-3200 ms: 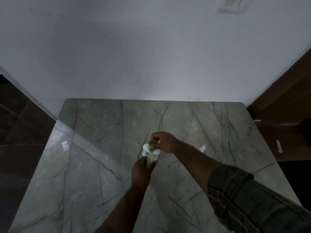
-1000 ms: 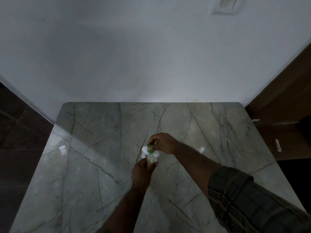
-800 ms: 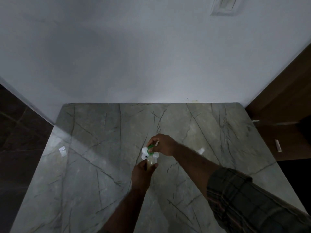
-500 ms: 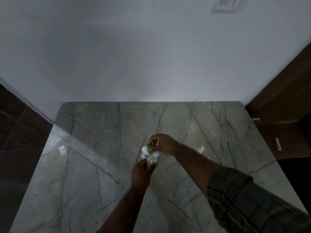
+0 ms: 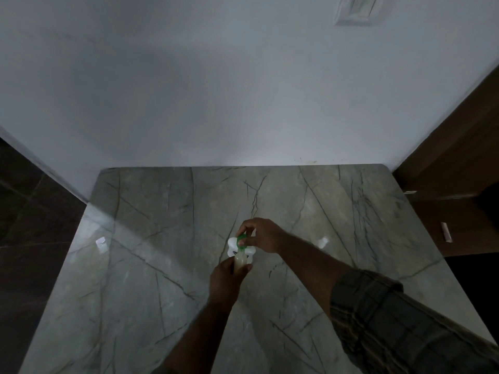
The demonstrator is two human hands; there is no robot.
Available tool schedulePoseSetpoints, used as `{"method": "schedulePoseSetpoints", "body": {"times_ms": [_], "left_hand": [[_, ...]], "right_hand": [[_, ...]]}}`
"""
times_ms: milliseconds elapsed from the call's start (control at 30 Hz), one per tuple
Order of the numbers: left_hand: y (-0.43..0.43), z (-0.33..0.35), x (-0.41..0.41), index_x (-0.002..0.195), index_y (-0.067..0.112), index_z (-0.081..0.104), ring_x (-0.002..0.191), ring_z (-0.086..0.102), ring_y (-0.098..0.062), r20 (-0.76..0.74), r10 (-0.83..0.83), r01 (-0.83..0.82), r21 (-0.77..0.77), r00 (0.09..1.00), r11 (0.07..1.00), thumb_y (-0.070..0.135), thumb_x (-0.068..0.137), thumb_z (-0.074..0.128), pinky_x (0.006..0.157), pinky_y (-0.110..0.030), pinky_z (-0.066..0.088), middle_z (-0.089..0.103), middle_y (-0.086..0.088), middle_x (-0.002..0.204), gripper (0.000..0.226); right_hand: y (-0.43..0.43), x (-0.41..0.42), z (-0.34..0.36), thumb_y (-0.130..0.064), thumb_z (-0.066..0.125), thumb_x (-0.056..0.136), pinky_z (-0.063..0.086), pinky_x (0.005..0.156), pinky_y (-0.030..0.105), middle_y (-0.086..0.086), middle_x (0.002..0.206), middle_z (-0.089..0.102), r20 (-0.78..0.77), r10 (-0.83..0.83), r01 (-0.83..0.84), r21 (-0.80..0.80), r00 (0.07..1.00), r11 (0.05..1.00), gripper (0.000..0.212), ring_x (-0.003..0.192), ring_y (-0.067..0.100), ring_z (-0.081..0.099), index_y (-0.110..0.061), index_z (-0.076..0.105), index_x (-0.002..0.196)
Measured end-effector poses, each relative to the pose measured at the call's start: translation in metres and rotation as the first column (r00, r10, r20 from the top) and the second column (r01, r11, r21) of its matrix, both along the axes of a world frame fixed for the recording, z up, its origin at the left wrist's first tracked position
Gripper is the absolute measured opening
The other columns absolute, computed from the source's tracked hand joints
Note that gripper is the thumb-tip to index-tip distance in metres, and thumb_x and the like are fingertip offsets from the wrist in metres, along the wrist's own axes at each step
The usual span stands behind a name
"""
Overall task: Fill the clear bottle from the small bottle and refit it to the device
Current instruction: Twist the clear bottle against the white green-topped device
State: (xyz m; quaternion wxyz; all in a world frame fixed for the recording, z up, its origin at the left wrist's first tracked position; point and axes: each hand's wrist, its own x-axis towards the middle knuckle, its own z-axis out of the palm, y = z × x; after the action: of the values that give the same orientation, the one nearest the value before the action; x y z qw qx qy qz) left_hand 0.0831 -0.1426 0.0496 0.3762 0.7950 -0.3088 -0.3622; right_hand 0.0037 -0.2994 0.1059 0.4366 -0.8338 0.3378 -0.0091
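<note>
**Bottle and Device Held Above Marble Tabletop**

Grey-green marble with dark veining forms the tabletop (image 5: pixel 151 279), which butts against a plain pale wall (image 5: pixel 216 90). A wall plate (image 5: pixel 357 9) sits high on that wall at upper right. Dark floor tiles (image 5: pixel 32 211) lie to the left of the table; brown wooden panelling (image 5: pixel 453 157) stands to the right.

Left hand (image 5: pixel 225 279): closed around the lower body of the clear bottle (image 5: pixel 240 261). The bottle holds a pale yellowish liquid and points away from the person, up toward the device.

Right hand (image 5: pixel 262 236): fingertips pinched on the green part (image 5: pixel 241 242) that sits at the bottle's neck, against the white device (image 5: pixel 232 245). The white device shows as rounded lobes on either side of the green part. Whether the bottle is fully seated in the device cannot be determined; the joint is small and partly hidden by the fingers.

Both hands meet over the middle of the tabletop. A plaid sleeve (image 5: pixel 391 319) covers the right forearm.

A small white object (image 5: pixel 322 242) lies on the marble just right of the right wrist. Another small white scrap (image 5: pixel 100 241) lies near the left edge, well apart from the hands.
</note>
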Motion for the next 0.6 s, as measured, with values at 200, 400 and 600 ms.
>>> {"method": "schedulePoseSetpoints", "body": {"times_ms": [200, 400, 600], "left_hand": [[-0.001, 0.002, 0.001, 0.072, 0.029, 0.067, 0.055, 0.056, -0.004, 0.002, -0.004, 0.004, -0.022, 1.000, 1.000, 0.042, 0.082, 0.074, 0.053, -0.018, 0.041, 0.065, 0.006, 0.062, 0.017], [-0.001, 0.002, -0.001, 0.074, 0.028, 0.067, 0.061, 0.061, -0.009, -0.026, -0.015, 0.014, -0.022, 1.000, 1.000, 0.037, 0.083, 0.074, 0.056, -0.020, 0.045, 0.069, 0.001, 0.069, 0.015], [-0.002, 0.002, -0.002, 0.065, 0.030, 0.062, 0.047, 0.051, 0.006, -0.034, 0.006, -0.007, -0.048, 0.999, 0.999, 0.034, 0.082, 0.076, 0.046, -0.008, 0.038, 0.059, 0.013, 0.052, 0.022]], "right_hand": [[-0.003, 0.001, 0.009, -0.027, 0.079, 0.078, 0.047, 0.080, 0.027, 0.000, 0.101, 0.074, -0.012, 0.017, -0.017, -0.016, 1.000, 1.000, 0.023, 0.094, 0.016, 0.066, -0.017, 0.075, 0.099], [-0.001, -0.001, 0.004, -0.023, 0.079, 0.079, 0.039, 0.070, 0.011, -0.001, 0.101, 0.073, 0.015, 0.002, -0.002, -0.005, 1.000, 1.000, 0.022, 0.087, 0.008, 0.061, -0.016, 0.074, 0.099], [-0.005, 0.001, 0.006, -0.025, 0.079, 0.079, 0.038, 0.069, 0.006, -0.009, 0.094, 0.070, 0.001, 0.029, -0.029, -0.003, 1.000, 1.000, 0.024, 0.086, 0.007, 0.061, -0.017, 0.074, 0.101]]}}
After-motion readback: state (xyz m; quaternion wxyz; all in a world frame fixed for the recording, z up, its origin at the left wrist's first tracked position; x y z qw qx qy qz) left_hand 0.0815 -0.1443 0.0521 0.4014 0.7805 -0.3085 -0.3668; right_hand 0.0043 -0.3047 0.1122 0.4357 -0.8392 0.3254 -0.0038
